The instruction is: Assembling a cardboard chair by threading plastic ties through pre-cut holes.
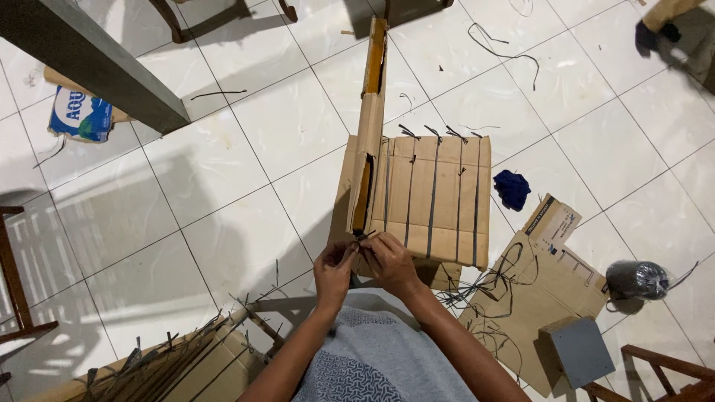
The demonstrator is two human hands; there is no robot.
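Cardboard panel [432,201] brown, flat, bound by dark straps; left hand [333,269], right hand [389,260] grip pinched on strap end [363,237].

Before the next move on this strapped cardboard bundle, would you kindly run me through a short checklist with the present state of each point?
1. Both hands on the strap end: left hand and right hand pinch a dark strap end at the near edge. Ok.
2. Bundle steady: the cardboard bundle lies flat on the tiled floor. Ok.
3. Straps on the bundle lie parallel, top ends tied. Ok.
4. Knot tight: hidden by fingers. Cannot tell.
5. Spare strap within reach: loose strands lie at the right on flat cardboard. Ok.
6. Floor tidy: strap scraps and a blue cloth lie about. Not ok.
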